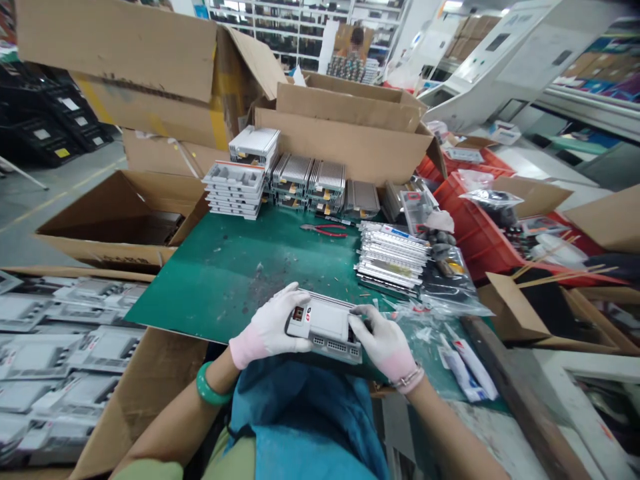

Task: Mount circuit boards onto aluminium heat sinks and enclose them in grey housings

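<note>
A grey electronics housing (327, 320), with connector sockets along its near side and finned metal along its far edge, lies in front of me at the near edge of the green mat (220, 267). My left hand (273, 327), in a white glove with a pink cuff, grips its left end, thumb along the near side. Gloved the same way, my right hand (383, 340) holds the right end, with thumb and fingers bent over the corner. What lies under the right fingertips is hidden. Red-handled pliers (325, 230) rest farther back on the mat.
Stacked grey covers (235, 190) and finned heat sinks (327, 180) line the back. Metal strips (393, 260) are piled at right, near glue tubes (467, 367) and a dark bar (525, 400). A carton of finished-looking housings (90, 347) stands left; red bins (475, 233) stand right.
</note>
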### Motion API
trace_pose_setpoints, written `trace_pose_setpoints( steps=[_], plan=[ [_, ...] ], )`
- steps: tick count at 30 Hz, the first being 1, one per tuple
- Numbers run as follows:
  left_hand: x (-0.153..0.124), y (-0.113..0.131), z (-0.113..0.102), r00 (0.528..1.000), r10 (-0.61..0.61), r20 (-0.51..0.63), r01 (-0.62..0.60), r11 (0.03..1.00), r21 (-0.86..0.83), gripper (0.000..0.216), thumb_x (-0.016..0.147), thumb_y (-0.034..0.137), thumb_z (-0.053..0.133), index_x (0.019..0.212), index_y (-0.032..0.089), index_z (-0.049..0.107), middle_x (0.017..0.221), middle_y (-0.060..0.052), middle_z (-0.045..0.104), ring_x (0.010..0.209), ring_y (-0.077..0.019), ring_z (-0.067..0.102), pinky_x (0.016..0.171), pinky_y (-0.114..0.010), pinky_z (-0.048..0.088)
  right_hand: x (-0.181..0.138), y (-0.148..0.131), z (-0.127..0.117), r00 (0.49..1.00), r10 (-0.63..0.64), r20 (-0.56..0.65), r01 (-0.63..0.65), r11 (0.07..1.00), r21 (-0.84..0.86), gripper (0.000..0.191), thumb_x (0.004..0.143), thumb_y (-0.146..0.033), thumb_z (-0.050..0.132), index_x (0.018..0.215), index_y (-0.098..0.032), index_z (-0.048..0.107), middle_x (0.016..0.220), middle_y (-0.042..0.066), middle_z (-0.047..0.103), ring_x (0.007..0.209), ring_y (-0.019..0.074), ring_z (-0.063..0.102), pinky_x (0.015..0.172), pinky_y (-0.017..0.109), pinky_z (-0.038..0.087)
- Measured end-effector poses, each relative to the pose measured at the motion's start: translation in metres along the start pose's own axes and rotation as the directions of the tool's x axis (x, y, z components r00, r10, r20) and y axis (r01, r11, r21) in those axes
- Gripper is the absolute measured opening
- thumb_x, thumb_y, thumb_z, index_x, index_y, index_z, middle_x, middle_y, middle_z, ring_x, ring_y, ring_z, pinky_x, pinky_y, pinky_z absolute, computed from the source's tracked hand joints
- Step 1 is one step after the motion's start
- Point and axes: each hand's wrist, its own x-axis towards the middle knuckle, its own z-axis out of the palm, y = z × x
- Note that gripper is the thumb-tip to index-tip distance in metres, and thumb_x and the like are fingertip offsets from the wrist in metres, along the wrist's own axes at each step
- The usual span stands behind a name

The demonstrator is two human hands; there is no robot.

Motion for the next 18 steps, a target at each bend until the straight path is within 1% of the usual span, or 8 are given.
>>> trace_pose_setpoints(
  steps=[5, 8, 10, 11, 12, 14, 16, 18],
  plan=[
    [-0.002, 0.002, 0.000, 1.000, 0.012, 0.007, -0.012, 1.000, -0.005, 0.085, 0.073, 0.063, 0.070, 0.138, 0.020, 0.036, 0.142, -0.014, 0.045, 0.143, -0.0342, 0.024, 0.114, -0.051, 0.032, -0.008, 0.006, 0.003, 0.997, -0.009, -0.077, 0.007, 0.999, -0.033, 0.040, 0.088, -0.052, 0.042, 0.102, -0.022, 0.065, 0.061, -0.001, 0.065, 0.056, 0.0180, 0.064, 0.054, 0.026, 0.043],
    [-0.003, 0.004, 0.001, 1.000, 0.013, 0.013, -0.013, 1.000, 0.010, 0.083, 0.075, 0.062, 0.068, 0.139, 0.020, 0.037, 0.144, -0.013, 0.044, 0.144, -0.0337, 0.022, 0.115, -0.051, 0.031, -0.015, 0.009, 0.004, 0.983, -0.101, -0.156, 0.084, 0.990, -0.112, 0.036, 0.089, -0.048, 0.045, 0.105, -0.023, 0.066, 0.069, 0.001, 0.067, 0.060, 0.0167, 0.065, 0.057, 0.026, 0.047],
    [-0.002, 0.005, 0.000, 1.000, 0.012, 0.019, -0.013, 0.999, 0.030, 0.082, 0.075, 0.061, 0.068, 0.138, 0.019, 0.038, 0.144, -0.013, 0.045, 0.143, -0.0336, 0.024, 0.115, -0.050, 0.031, -0.019, 0.008, 0.006, 0.930, -0.232, -0.284, 0.165, 0.956, -0.242, 0.034, 0.090, -0.046, 0.048, 0.105, -0.023, 0.067, 0.083, 0.005, 0.070, 0.072, 0.0189, 0.067, 0.065, 0.028, 0.050],
    [-0.001, 0.006, -0.001, 1.000, 0.014, 0.022, -0.015, 0.999, 0.044, 0.082, 0.074, 0.061, 0.069, 0.137, 0.019, 0.039, 0.144, -0.013, 0.045, 0.143, -0.0337, 0.025, 0.115, -0.051, 0.030, -0.021, 0.008, 0.007, 0.887, -0.314, -0.338, 0.206, 0.925, -0.319, 0.033, 0.090, -0.045, 0.049, 0.107, -0.023, 0.067, 0.093, 0.008, 0.070, 0.083, 0.0212, 0.067, 0.073, 0.032, 0.051],
    [0.000, 0.007, -0.002, 1.000, 0.016, 0.027, -0.018, 0.998, 0.062, 0.081, 0.074, 0.061, 0.069, 0.137, 0.018, 0.040, 0.143, -0.013, 0.046, 0.142, -0.0340, 0.025, 0.115, -0.051, 0.030, -0.022, 0.007, 0.009, 0.846, -0.397, -0.356, 0.253, 0.887, -0.386, 0.032, 0.090, -0.042, 0.050, 0.110, -0.022, 0.066, 0.103, 0.010, 0.069, 0.095, 0.0239, 0.066, 0.082, 0.036, 0.051],
    [0.003, 0.009, -0.004, 0.999, 0.018, 0.033, -0.021, 0.994, 0.103, 0.079, 0.073, 0.058, 0.071, 0.135, 0.018, 0.042, 0.142, -0.013, 0.047, 0.142, -0.0346, 0.027, 0.116, -0.052, 0.027, -0.024, 0.007, 0.014, 0.794, -0.533, -0.294, 0.377, 0.809, -0.451, 0.038, 0.092, -0.038, 0.050, 0.123, -0.019, 0.059, 0.121, 0.013, 0.063, 0.116, 0.0280, 0.057, 0.098, 0.044, 0.044],
    [0.006, 0.012, -0.006, 0.999, 0.016, 0.035, -0.021, 0.990, 0.142, 0.076, 0.073, 0.053, 0.072, 0.133, 0.018, 0.043, 0.141, -0.013, 0.048, 0.141, -0.0348, 0.027, 0.116, -0.053, 0.026, -0.025, 0.008, 0.020, 0.782, -0.599, -0.172, 0.491, 0.762, -0.422, 0.052, 0.092, -0.040, 0.047, 0.136, -0.013, 0.047, 0.133, 0.017, 0.056, 0.129, 0.0300, 0.046, 0.104, 0.047, 0.041],
    [0.008, 0.015, -0.008, 0.999, 0.016, 0.040, -0.023, 0.985, 0.169, 0.073, 0.073, 0.049, 0.072, 0.132, 0.018, 0.044, 0.140, -0.013, 0.049, 0.141, -0.0346, 0.028, 0.116, -0.053, 0.027, -0.025, 0.011, 0.026, 0.786, -0.607, -0.117, 0.523, 0.755, -0.396, 0.065, 0.091, -0.048, 0.047, 0.142, -0.009, 0.037, 0.138, 0.020, 0.051, 0.133, 0.0323, 0.041, 0.104, 0.049, 0.040]
  ],
)
